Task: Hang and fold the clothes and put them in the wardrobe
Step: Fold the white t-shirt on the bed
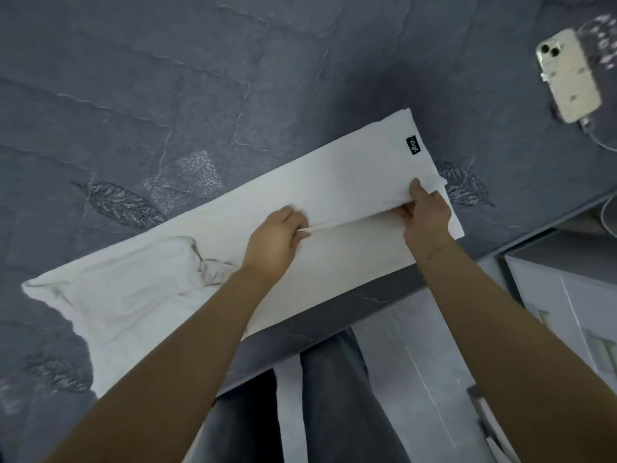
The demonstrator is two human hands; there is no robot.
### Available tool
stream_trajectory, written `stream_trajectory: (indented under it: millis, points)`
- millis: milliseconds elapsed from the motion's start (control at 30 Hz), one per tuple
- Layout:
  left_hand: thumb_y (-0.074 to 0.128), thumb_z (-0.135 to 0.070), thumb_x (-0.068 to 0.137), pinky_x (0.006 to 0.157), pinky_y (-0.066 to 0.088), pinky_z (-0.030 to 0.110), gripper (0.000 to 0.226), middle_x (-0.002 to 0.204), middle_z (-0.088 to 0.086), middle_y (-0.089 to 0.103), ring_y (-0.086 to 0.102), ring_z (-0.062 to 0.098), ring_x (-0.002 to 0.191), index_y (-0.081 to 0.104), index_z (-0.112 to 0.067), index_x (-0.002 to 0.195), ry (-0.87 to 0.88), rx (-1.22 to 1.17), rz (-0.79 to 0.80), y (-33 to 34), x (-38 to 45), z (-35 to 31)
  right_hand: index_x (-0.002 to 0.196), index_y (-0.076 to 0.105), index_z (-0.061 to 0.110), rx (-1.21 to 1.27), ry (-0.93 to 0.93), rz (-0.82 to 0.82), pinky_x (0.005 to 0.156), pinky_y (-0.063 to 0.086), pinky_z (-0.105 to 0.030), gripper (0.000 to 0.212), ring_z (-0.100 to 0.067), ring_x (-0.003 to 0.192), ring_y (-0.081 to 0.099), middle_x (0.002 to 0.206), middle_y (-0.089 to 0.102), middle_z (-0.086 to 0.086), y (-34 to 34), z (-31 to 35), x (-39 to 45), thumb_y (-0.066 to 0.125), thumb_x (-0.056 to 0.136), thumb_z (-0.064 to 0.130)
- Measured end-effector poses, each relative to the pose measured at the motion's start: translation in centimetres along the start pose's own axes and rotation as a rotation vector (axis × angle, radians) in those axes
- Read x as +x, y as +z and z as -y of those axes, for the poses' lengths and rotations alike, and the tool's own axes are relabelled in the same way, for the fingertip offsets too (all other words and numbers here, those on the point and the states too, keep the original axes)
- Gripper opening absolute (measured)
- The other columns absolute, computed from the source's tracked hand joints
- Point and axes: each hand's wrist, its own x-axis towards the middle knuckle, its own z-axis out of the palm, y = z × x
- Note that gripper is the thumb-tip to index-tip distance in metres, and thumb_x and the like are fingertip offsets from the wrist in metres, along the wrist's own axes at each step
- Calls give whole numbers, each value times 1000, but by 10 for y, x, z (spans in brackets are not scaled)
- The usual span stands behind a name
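A white garment (pixel 320 182) lies folded into a long strip across a dark grey bedspread (pixel 167 78), running from lower left to upper right. A small black label (pixel 414 145) sits near its far right end, and its collar end is bunched at the left. My left hand (pixel 273 242) pinches a folded edge near the strip's middle. My right hand (pixel 429 217) grips the same edge close to the right end, thumb on top. Between the hands the edge is lifted slightly off the layer beneath.
A phone in a pale case (pixel 567 75) lies on the bedspread at the upper right, with a cable plugged in. The bed's edge (pixel 334 339) runs diagonally below the garment. My legs in grey trousers (pixel 334 396) stand on a pale floor, and white furniture (pixel 567 295) is at the right.
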Motion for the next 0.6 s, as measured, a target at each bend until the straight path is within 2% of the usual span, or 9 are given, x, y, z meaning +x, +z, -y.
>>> stream_trajectory:
  millis: [133,233,333,400,500,533,600]
  points:
    - [61,-17,94,72,42,30,11,98,5,59,54,21,92,64,-7,94,123,-22,118,-9,-10,-8,95,63,18,-10,-61,-10,72,58,-28,5,-13,86,66,99,68,1,-31,-1,-11,60,96,14]
    - [60,-23,95,75,43,31,12,94,-4,53,53,17,92,63,-11,94,98,-13,241,-5,-16,-9,90,60,17,-77,8,-59,68,57,-26,7,-15,84,63,94,66,0,-56,-14,-14,60,96,14]
    - [56,-29,97,88,45,34,22,110,-3,55,52,17,107,64,-15,111,50,29,381,2,-15,-6,79,51,13,-95,87,-83,71,58,-26,20,-14,76,59,86,60,-4,-72,-25,-12,60,96,13]
    - [57,-33,96,93,45,35,31,121,-1,55,52,17,112,62,-17,121,15,42,433,5,-7,-8,79,50,15,-48,108,-89,76,56,-27,19,-13,77,59,87,60,-4,-76,-27,-7,60,96,12]
    - [58,-29,96,84,50,36,22,107,1,63,59,20,96,66,-14,111,-1,-98,239,1,16,-26,91,56,12,-41,80,-162,74,56,-25,10,-13,76,57,87,58,-4,-75,-29,-1,65,93,14]
    - [60,-25,95,85,50,37,21,106,3,64,60,22,95,66,-12,110,1,-138,153,-1,27,-33,101,57,9,-57,60,-209,78,56,-26,16,-14,81,57,92,59,-6,-75,-31,-2,68,91,14]
    - [63,-21,93,92,47,39,26,115,8,63,58,26,105,64,-9,116,4,-123,41,-3,59,-46,120,57,4,-40,52,-304,96,52,-33,38,-19,98,59,108,60,-9,-76,-37,-5,73,87,15]
